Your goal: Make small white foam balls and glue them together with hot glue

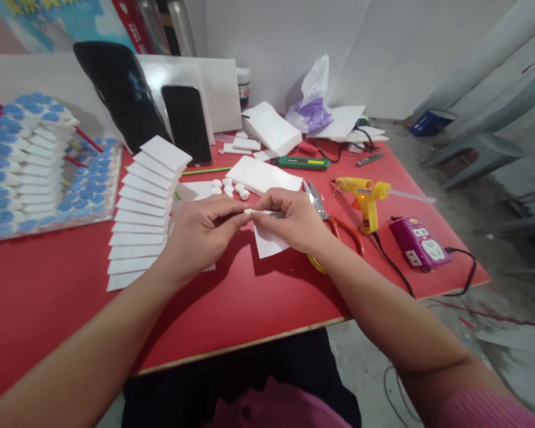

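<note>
My left hand [200,238] and my right hand [296,223] meet over the red table, thumbs and fingertips pinched together. Between them is a thin white paper sheet [270,242], probably tissue, its free part hanging under my right hand and its upper end bunched at my fingertips. Just beyond lie several small white paper balls [229,188] and a folded stack of white tissue [267,174]. Left of my left hand, a curved white staircase of stepped panels [138,217] stands on the table. Scissors [314,199] with orange and yellow handles lie partly behind my right forearm.
A yellow glue gun [364,199] and purple power socket [419,244] stand on the right, with cords. A green cutter [301,162] lies behind the tissue. Two phones [186,122] lean at the back. A blue-and-white staircase model [31,166] occupies the left; the table edge [249,348] is near me.
</note>
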Available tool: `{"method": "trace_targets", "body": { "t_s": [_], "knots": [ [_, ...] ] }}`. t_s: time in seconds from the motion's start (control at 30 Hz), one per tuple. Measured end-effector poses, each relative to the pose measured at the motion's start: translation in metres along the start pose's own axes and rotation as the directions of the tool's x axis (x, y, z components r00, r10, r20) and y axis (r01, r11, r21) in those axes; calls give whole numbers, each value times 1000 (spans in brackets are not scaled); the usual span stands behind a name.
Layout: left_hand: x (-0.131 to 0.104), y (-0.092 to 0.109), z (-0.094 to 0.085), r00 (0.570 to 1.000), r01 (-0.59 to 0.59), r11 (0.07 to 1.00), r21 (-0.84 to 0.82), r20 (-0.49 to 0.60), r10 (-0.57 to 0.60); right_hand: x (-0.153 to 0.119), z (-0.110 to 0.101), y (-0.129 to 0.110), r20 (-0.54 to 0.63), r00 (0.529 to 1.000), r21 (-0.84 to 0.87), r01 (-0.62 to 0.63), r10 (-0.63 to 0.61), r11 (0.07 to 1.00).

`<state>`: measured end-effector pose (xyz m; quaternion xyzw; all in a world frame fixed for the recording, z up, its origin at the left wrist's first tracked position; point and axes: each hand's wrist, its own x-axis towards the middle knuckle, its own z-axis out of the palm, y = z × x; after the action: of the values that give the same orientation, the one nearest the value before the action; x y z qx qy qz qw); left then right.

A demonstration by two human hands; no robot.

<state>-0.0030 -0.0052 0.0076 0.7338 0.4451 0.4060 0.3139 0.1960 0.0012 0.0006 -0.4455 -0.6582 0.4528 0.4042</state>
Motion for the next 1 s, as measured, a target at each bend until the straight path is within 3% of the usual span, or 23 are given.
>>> {"method": "trace_targets", "body": {
  "t_s": [0.1, 0.3, 0.43, 0.57, 0.67, 0.73, 0.77, 0.87, 0.93, 1.0],
  "knots": [
    [1, -2, -1, 1000, -15, 999, 32, -12, 16, -1, 1, 2, -5, 999, -49, 53, -53, 997],
    [2, -2, -4, 995, 92, 992, -92, 35, -89, -3, 0, -1, 1, 995, -13, 98, -98, 995],
    [2, -2, -7, 997, 67, 995, -79, -27, -69, 3, -11, -6, 58, 990, 224, -137, 127, 965],
    [1, 0, -11, 1000, 13, 995, -98, -21, -15, 10, -21, -7, 323, 893, 469, -439, 314, 766],
    [1, 1, -11, 998, -42, 995, -89, -48, 38, 10, -16, -7, 612, 742, 510, -636, 274, 580],
    [2, 0, -11, 995, -90, 994, -66, -43, 87, 7, -9, -7, 710, 661, 504, -717, 242, 481],
    [2, 0, -10, 994, -110, 992, -56, -32, 108, 6, -7, -7, 719, 654, 519, -731, 236, 443],
    [2, -3, -10, 990, -143, 989, -34, -9, 143, 4, -4, -6, 675, 706, 613, -699, 216, 369],
    [2, -3, -10, 991, -136, 990, -28, -13, 136, 4, -5, -5, 648, 737, 639, -664, 194, 388],
    [2, -3, -9, 995, -101, 994, -34, -23, 100, 5, -7, -5, 604, 775, 638, -609, 186, 471]
  ]
}}
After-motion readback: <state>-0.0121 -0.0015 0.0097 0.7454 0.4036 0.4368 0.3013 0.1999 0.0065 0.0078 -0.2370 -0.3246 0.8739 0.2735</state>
